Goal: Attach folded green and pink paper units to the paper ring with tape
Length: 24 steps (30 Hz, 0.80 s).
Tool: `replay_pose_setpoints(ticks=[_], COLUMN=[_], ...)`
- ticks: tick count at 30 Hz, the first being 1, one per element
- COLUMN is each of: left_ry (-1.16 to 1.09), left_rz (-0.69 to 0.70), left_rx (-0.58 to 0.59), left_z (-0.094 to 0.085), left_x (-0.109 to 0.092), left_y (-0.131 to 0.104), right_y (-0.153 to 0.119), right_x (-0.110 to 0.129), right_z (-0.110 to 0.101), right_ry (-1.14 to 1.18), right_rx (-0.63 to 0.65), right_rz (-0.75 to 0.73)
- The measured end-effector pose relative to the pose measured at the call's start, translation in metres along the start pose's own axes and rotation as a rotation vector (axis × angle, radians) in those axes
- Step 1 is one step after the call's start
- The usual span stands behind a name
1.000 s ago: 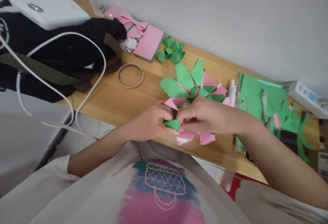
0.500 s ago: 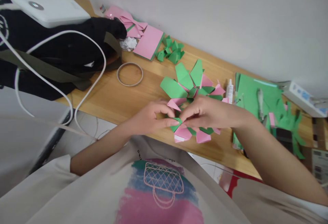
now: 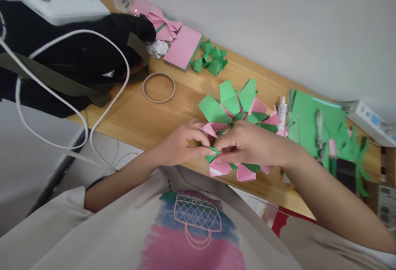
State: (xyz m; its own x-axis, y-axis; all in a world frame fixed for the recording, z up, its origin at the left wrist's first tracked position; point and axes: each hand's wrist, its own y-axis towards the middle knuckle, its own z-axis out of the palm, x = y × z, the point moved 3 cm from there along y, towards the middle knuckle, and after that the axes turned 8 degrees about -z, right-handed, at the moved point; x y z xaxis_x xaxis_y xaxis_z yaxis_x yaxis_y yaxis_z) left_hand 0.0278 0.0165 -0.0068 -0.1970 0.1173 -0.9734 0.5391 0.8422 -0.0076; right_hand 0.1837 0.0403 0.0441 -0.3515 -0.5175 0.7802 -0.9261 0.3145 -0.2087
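Note:
A folded paper flower [image 3: 230, 101] with green and pink petals lies near the front of the wooden table [image 3: 123, 117]. At its near left side, my left hand [image 3: 192, 144] pinches a small green paper petal [image 3: 212, 154] between thumb and fingers. My right hand [image 3: 250, 144] reaches over the flower from the right. Its thumb and fingertips are pressed together at the same petal, close to my left thumb. The flower's middle is partly hidden under my right hand.
Small green folded pieces [image 3: 212, 59] and a pink paper stack [image 3: 184, 47] lie at the back. A beige ring [image 3: 159, 88] is on the left, near a black bag [image 3: 77, 59]. To the right are a glue tube [image 3: 281, 111], green sheets [image 3: 305, 117] and a cutter [image 3: 319, 127].
My right fingertips have shifted slightly on the green petal, still close to my left thumb. The view has tilted a little, and the flower appears slightly lower and farther right.

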Motion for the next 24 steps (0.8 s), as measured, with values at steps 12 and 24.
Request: replay_pose_setpoints(ticks=[12,24], left_ry=[0.056,-0.15], left_rz=[0.1,0.066], left_rx=[-0.062,-0.022], left_z=[-0.001,0.013], left_x=[-0.003,-0.02], left_y=[-0.004,0.012], right_y=[-0.002,-0.034], right_x=[0.002,0.037], right_z=[-0.002,0.015], right_ry=[-0.02,-0.304], right_rx=[-0.035,-0.425], right_rz=[0.005,0.29])
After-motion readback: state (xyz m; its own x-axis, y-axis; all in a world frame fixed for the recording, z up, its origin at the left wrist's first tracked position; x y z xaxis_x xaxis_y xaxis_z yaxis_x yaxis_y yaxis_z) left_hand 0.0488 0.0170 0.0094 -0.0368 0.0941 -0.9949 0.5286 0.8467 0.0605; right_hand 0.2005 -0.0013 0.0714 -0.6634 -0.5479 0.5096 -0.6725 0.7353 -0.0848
